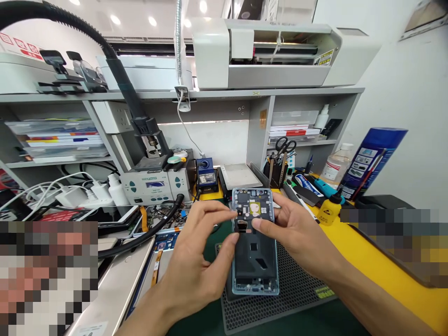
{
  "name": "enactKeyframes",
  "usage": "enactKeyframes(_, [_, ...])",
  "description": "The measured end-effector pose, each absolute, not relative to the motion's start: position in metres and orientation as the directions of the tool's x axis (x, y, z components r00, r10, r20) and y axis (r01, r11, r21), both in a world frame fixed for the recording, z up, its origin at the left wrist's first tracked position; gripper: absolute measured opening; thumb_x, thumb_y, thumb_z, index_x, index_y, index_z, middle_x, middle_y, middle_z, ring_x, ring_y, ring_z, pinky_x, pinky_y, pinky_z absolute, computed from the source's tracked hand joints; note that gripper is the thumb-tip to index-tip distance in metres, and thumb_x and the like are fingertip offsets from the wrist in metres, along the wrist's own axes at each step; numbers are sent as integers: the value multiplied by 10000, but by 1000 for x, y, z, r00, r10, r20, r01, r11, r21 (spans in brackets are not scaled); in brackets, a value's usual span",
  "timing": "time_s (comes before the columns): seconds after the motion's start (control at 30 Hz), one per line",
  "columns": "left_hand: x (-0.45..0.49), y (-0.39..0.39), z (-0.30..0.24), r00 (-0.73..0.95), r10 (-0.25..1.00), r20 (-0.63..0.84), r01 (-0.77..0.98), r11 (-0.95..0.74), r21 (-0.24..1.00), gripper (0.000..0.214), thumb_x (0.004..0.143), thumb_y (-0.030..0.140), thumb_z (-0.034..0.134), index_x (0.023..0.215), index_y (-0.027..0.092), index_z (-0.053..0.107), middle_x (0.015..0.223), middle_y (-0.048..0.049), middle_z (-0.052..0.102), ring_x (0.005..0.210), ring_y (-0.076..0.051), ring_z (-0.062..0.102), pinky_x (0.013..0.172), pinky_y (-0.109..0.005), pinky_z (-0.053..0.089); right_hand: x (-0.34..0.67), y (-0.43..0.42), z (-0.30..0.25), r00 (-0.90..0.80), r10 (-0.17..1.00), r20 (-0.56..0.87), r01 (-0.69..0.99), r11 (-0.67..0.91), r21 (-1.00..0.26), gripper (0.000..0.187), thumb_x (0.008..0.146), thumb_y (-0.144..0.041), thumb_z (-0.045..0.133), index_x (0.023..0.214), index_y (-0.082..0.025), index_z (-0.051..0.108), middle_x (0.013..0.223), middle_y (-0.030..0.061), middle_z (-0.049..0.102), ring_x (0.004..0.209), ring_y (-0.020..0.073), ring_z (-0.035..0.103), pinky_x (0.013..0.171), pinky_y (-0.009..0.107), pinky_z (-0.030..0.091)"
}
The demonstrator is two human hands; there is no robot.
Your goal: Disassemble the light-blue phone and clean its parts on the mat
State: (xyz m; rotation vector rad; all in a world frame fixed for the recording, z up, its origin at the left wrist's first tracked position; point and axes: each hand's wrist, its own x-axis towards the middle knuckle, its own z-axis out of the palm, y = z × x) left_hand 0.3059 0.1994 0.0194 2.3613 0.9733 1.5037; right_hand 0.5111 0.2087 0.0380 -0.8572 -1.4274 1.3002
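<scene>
A smartphone (254,261) with its back cover off is tilted up in front of me, its inner boards and dark battery area showing. My right hand (292,224) grips its upper right side, the thumb lying across the inside and the other fingers mostly behind it. At the phone's left edge is my left hand (206,252), index finger and thumb apart, their tips at or close to the frame beside a dark opening. Between those two fingertips I see nothing held. Below the phone lies a black perforated mat (290,280), partly covered by it.
A hot-air rework station (154,186) stands at the back left, its black hose (157,228) crossing phone parts. Scissors (285,145) stand in a holder behind. A yellow bottle (329,210) and blue spray can (373,158) are right. Blurred patches hide both sides.
</scene>
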Motion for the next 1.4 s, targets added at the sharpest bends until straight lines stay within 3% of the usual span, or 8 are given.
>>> enactKeyframes(0.13, [314, 198, 14, 289, 867, 406, 346, -490, 800, 184, 914, 327, 633, 1069, 231, 606, 912, -41, 671, 798, -204, 662, 685, -366, 579, 513, 210, 38, -239, 941, 238, -163, 202, -966, 374, 890, -253, 735, 1228, -216, 582, 1126, 71, 763, 984, 223, 734, 854, 345, 598])
enactKeyframes(0.23, [321, 199, 7, 427, 862, 272, 390, -447, 805, 204, 976, 327, 533, 826, 217, 617, 687, 6, 640, 591, -161, 618, 482, -268, 504, 516, 210, 38, -209, 935, 287, -208, 245, -947, 352, 883, -242, 745, 1210, -228, 614, 1110, 66, 765, 988, 222, 728, 903, 370, 575])
enactKeyframes(0.33, [320, 201, 2, 409, 696, 590, 523, -709, 473, 173, 973, 191, 504, 869, 195, 642, 739, -12, 661, 614, -162, 622, 510, -276, 505, 523, 211, 38, -203, 924, 324, -224, 278, -934, 256, 823, -263, 797, 1054, -231, 693, 1034, 58, 774, 959, 229, 718, 884, 365, 564])
enactKeyframes(0.43, [312, 203, 3, 405, 413, 815, 622, -779, 85, 236, 893, 54, 568, 1092, 150, 653, 946, -95, 708, 785, -226, 660, 629, -351, 543, 529, 211, 40, -208, 909, 361, -225, 315, -922, 196, 771, -364, 830, 834, -225, 707, 1043, 76, 761, 992, 257, 693, 823, 347, 566])
enactKeyframes(0.57, [304, 204, 8, 412, 242, 879, 675, -729, -116, 330, 810, -20, 645, 1116, 103, 643, 932, -124, 694, 844, -248, 622, 698, -391, 550, 531, 211, 43, -256, 889, 380, -233, 325, -917, 207, 807, -404, 790, 766, -223, 699, 1107, 94, 742, 1082, 281, 662, 874, 378, 553])
enactKeyframes(0.7, [304, 204, 9, 366, 218, 905, 665, -741, -91, 370, 783, -49, 658, 1121, 97, 625, 949, -121, 678, 895, -246, 607, 782, -411, 550, 531, 212, 46, -283, 877, 388, -254, 322, -912, 166, 811, -344, 794, 758, -223, 694, 1105, 94, 744, 1127, 288, 649, 944, 420, 522])
enactKeyframes(1.03, [303, 209, 7, 125, 309, 943, 625, -762, 167, 317, 842, 69, 660, 1138, 126, 563, 1017, -85, 626, 947, -185, 607, 859, -307, 494, 533, 210, 50, -317, 870, 378, -367, 255, -895, 163, 894, -343, 711, 795, -220, 670, 1055, 78, 731, 1171, 302, 640, 1005, 459, 485])
enactKeyframes(1.4, [300, 210, 4, 123, 336, 934, 664, -727, 174, 216, 881, 169, 659, 1084, 137, 592, 1026, -79, 634, 931, -161, 635, 848, -236, 487, 537, 213, 46, -336, 869, 363, -415, 210, -886, 153, 909, -305, 699, 791, -212, 670, 1058, 80, 739, 1181, 312, 622, 977, 470, 484])
